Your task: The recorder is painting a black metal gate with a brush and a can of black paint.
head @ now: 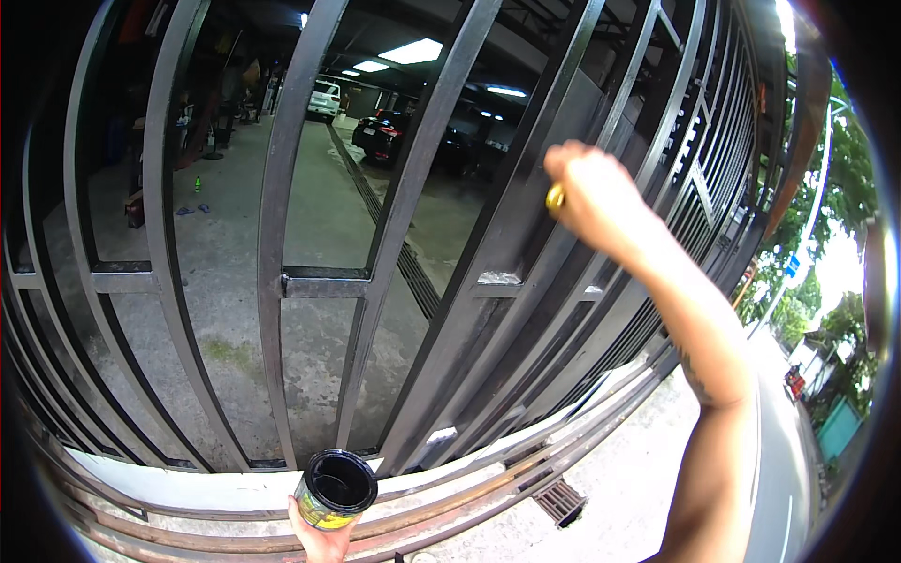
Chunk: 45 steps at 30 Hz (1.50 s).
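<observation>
My left hand (325, 543) grips an open paint can (336, 489) at the bottom of the view. Black paint coats the can's rim and inside, and its label is yellow and green. Raised to the right, my right hand (598, 193) is closed around a tool with a yellow handle (555, 198). The tool's working end is hidden behind the hand, so I cannot tell whether it is a paintbrush. That hand is at the dark metal bars of a gate (486, 260); whether the tool touches them is not visible.
Steel rails (415, 524) run along the ground below the gate, beside a drain grate (561, 502). Through the bars show a concrete garage floor (225, 281), a white car (324, 100), a dark car (380, 134) and a green bottle (198, 184). A road (774, 450) lies at right.
</observation>
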Each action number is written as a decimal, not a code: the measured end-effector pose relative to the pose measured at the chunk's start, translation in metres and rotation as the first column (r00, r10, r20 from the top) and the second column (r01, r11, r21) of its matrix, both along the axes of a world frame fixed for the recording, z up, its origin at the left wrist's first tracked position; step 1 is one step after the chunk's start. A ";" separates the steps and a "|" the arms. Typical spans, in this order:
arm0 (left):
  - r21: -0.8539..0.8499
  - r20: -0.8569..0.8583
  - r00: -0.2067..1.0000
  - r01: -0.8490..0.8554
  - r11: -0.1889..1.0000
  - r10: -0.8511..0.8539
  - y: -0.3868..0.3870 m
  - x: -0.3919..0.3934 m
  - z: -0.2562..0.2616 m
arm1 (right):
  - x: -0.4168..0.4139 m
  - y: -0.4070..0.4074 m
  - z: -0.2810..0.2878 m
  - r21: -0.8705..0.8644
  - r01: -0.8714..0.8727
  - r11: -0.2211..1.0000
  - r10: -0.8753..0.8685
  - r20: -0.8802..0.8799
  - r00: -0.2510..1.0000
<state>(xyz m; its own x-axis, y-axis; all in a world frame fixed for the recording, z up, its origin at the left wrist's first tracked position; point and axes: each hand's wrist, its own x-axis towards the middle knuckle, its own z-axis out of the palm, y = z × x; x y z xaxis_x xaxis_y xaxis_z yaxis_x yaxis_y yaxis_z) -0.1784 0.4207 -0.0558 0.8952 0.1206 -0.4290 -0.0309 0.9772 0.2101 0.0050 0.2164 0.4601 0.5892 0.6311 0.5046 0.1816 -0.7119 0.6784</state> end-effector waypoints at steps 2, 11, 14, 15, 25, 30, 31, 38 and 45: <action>-0.066 -0.102 0.995 -0.027 0.997 0.021 0.001 -0.004 0.026 | -0.006 -0.002 0.004 0.168 -0.020 0.986 0.045 -0.145 0.988; -0.004 0.186 0.982 -0.019 1.000 0.019 0.004 -0.001 -0.016 | 0.017 -0.046 0.002 0.136 -0.376 0.917 0.328 0.282 0.902; 0.080 0.151 0.986 -0.087 0.993 0.074 -0.008 -0.006 0.008 | 0.003 -0.047 -0.094 0.130 -0.385 0.914 0.388 0.004 0.922; 0.135 0.116 0.991 -0.074 0.988 0.058 -0.012 -0.007 0.009 | -0.003 -0.057 -0.110 0.131 -0.349 0.928 0.367 -0.163 0.916; 0.185 0.112 0.966 -0.252 0.950 0.235 -0.065 -0.023 0.051 | 0.020 -0.145 0.073 0.368 -0.908 0.201 0.695 0.600 0.397; 0.236 -0.129 0.880 -0.420 0.876 0.456 -0.117 -0.050 0.088 | 0.054 -0.170 0.068 0.456 -0.735 -0.501 0.581 0.807 0.104; 0.261 -0.125 0.872 -0.431 0.864 0.473 -0.123 -0.054 0.089 | 0.065 -0.174 0.067 0.507 -0.660 -0.555 0.608 0.788 0.095; 0.344 0.036 0.918 -0.382 0.858 0.395 -0.139 -0.074 0.076 | 0.101 -0.183 0.045 0.497 -0.671 -0.550 0.584 0.803 0.117; 0.204 0.042 0.924 -0.380 0.902 0.380 -0.163 -0.061 0.062 | 0.104 -0.186 -0.108 0.690 -0.505 -0.518 0.738 0.659 0.143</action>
<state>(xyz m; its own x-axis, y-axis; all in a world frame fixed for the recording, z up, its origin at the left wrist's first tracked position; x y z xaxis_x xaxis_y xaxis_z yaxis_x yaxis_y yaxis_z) -0.2392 0.2580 0.0057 0.7645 0.5362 -0.3578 -0.3915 0.8272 0.4032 0.1093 0.0302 0.3520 0.1950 -0.1101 0.9746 0.9629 0.2104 -0.1689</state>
